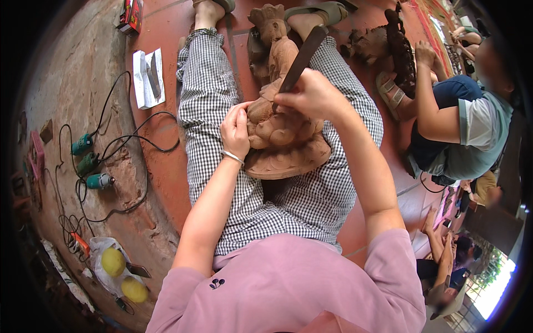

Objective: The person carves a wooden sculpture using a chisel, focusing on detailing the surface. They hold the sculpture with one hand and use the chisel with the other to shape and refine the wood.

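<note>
A brown carved wooden statue [288, 147] lies between my legs, its rounded lotus-like base towards me and its crowned head pointing away. My left hand [236, 131] grips the statue's left side just above the base, fingers against the carving. In my right hand [311, 99] is a long, dark, flat strip [304, 57], pinched between thumb and fingers over the statue's middle. The strip slants up to the right; its lower end reaches the carving. Whether it is a file or a sanding strip I cannot tell.
Left on the floor are a white box lid [148, 83] with a dark blade, green power tools [100, 181] with tangled cords, and yellow fruits [113, 262] in a plastic bag. Dark carvings [369, 44] stand at the far right. A person [466, 119] squats close by on the right.
</note>
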The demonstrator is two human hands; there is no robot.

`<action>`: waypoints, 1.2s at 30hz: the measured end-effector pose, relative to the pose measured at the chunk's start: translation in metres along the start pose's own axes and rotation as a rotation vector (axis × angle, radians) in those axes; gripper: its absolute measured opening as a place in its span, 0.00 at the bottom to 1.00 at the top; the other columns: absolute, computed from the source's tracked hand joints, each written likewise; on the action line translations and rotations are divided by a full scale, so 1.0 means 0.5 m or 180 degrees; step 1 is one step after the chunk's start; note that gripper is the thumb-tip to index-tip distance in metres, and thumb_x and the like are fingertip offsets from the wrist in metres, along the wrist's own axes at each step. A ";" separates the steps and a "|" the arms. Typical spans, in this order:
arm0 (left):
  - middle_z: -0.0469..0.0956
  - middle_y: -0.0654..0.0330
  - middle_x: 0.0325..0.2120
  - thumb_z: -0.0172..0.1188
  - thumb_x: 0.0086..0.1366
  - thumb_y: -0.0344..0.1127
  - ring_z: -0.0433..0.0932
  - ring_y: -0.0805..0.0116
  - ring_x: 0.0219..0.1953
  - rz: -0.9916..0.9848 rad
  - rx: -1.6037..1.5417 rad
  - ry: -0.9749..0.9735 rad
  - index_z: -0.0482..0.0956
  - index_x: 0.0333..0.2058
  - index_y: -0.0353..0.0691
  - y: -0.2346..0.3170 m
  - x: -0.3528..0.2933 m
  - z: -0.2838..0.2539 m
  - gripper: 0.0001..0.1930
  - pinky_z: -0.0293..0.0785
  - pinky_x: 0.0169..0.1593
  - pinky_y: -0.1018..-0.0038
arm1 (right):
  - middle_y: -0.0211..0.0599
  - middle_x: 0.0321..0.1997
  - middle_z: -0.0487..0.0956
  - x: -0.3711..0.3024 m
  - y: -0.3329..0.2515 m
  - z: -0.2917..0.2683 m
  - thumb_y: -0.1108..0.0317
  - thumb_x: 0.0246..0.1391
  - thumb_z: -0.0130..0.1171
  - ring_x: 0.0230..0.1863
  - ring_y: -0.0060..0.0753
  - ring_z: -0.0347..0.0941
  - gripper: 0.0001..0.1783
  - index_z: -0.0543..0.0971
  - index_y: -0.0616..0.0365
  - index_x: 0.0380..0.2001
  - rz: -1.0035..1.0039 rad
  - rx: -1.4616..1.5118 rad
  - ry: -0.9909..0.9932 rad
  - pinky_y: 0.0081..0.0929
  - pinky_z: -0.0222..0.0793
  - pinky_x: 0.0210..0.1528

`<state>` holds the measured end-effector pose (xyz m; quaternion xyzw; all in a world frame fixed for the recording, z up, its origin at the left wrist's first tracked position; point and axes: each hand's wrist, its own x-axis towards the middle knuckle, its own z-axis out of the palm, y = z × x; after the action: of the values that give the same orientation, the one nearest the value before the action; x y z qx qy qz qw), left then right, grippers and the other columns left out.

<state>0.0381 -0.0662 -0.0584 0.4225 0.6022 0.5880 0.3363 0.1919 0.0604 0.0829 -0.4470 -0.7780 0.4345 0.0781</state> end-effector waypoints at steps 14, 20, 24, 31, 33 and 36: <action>0.82 0.51 0.37 0.45 0.71 0.34 0.81 0.57 0.40 -0.0038 0.0032 -0.0038 0.82 0.42 0.32 0.001 0.000 0.001 0.16 0.75 0.47 0.68 | 0.49 0.24 0.82 0.001 -0.046 0.006 0.63 0.51 0.67 0.28 0.46 0.81 0.14 0.83 0.66 0.28 0.0200 -0.0926 0.0214 0.38 0.76 0.34; 0.82 0.52 0.36 0.46 0.71 0.35 0.81 0.58 0.39 0.0003 0.0137 -0.0027 0.82 0.42 0.32 0.010 0.002 0.001 0.16 0.75 0.45 0.68 | 0.56 0.28 0.82 -0.010 -0.060 0.018 0.69 0.44 0.62 0.35 0.56 0.81 0.10 0.82 0.68 0.24 -0.0379 -0.1544 -0.0043 0.45 0.78 0.42; 0.82 0.52 0.36 0.46 0.71 0.34 0.81 0.58 0.39 0.0053 0.0110 0.0012 0.82 0.42 0.32 0.006 0.001 -0.001 0.16 0.75 0.45 0.68 | 0.57 0.29 0.82 0.018 -0.078 0.007 0.64 0.48 0.66 0.36 0.56 0.81 0.13 0.82 0.67 0.25 -0.0024 -0.1438 -0.0075 0.45 0.78 0.42; 0.82 0.52 0.36 0.47 0.71 0.34 0.81 0.58 0.39 -0.0009 0.0150 -0.0037 0.82 0.42 0.33 0.003 0.000 -0.005 0.15 0.75 0.45 0.68 | 0.55 0.29 0.83 0.006 -0.094 0.019 0.64 0.46 0.67 0.37 0.56 0.82 0.13 0.83 0.65 0.28 -0.0356 -0.2082 -0.0377 0.46 0.77 0.44; 0.82 0.52 0.36 0.47 0.71 0.34 0.81 0.58 0.39 0.0051 0.0195 0.0027 0.82 0.42 0.33 0.005 -0.001 -0.002 0.15 0.74 0.46 0.69 | 0.57 0.29 0.82 0.022 -0.080 0.015 0.64 0.49 0.65 0.36 0.59 0.81 0.13 0.82 0.67 0.27 -0.0347 -0.1801 -0.0163 0.46 0.77 0.42; 0.82 0.52 0.40 0.46 0.72 0.34 0.80 0.60 0.43 0.0032 0.0122 -0.0023 0.82 0.44 0.32 -0.006 0.002 0.002 0.16 0.73 0.50 0.69 | 0.61 0.30 0.81 0.019 -0.077 0.003 0.65 0.48 0.63 0.38 0.61 0.81 0.12 0.82 0.67 0.26 -0.0280 -0.1596 -0.0021 0.48 0.77 0.44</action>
<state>0.0384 -0.0647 -0.0614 0.4340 0.6101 0.5764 0.3273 0.1613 0.0580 0.1083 -0.4167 -0.8804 0.2257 -0.0189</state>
